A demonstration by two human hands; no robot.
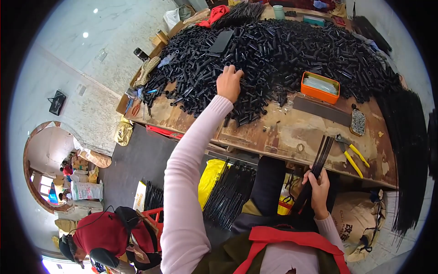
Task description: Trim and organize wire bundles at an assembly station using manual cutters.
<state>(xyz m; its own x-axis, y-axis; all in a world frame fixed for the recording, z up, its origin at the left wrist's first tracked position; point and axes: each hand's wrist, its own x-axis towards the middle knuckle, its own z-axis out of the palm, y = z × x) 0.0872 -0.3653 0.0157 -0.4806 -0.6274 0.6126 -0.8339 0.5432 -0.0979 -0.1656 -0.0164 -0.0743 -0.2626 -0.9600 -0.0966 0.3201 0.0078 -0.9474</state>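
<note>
Table (292, 132): a worn, rust-brown wooden top, its near edge just in front of the person's lap.
Tube heap (273, 50): short black plastic tubes piled over most of the far half of the table, spilling toward the left edge.
Rod bundles: long thin black rods hang over the right end of the table (406, 150); another loose bundle (228, 194) leans below the table's near edge, beside something yellow.
Left hand (229, 83): stretched out onto the near slope of the heap, fingers curled down among the tubes. Whether the grip has closed on one I cannot tell; the fingertips are buried.
Right hand (318, 189): low by the lap, grip clamped round a small sheaf of black rods (319, 160) whose tips point up past the table edge.
Step in hand: it looks like fetching a tube from the heap while the rods wait in the other hand.
Next move: by my judgement, one tube must be singled out cleanly and brought back to the rod tips, its bore lined up with them.
Orange tray (320, 86): open box at the heap's near edge, holding what seem pale clear packets.
Sack (360, 223): tan bag on the floor at right; contents hidden.
Pliers (350, 154): yellow-handled, lying near the rods.
</note>
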